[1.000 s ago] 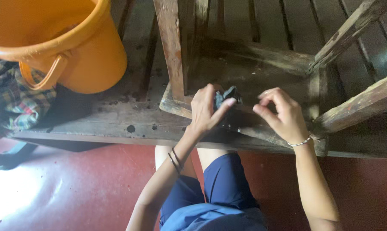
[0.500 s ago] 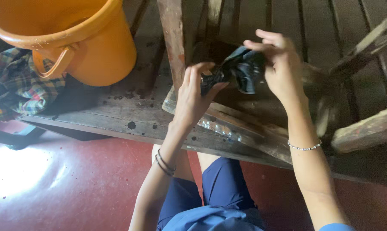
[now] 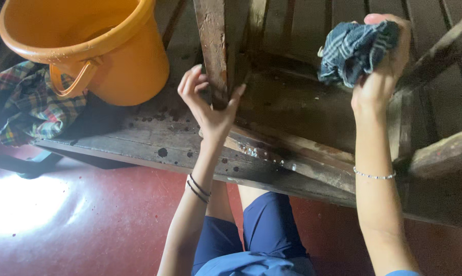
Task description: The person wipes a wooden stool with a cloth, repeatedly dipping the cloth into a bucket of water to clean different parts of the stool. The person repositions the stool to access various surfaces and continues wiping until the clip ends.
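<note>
The left hand (image 3: pixel 210 110) clasps the upright wooden post (image 3: pixel 214 46) at centre frame while the right hand (image 3: pixel 381 76), upper right, clenches a bunched blue checked cloth (image 3: pixel 351 48); wiping goes best with that post held steady and the cloth pressed flat on the wet worktop (image 3: pixel 287 110).

one view only, from a camera on the person's head, looking steeply down and forward past both forearms. it sits close, so the left hand (image 3: pixel 210 105) fills the middle and the right hand (image 3: pixel 379 66) the upper right; the wooden worktop (image 3: pixel 139 135) spans beyond them, red floor (image 3: pixel 88 225) below
</note>
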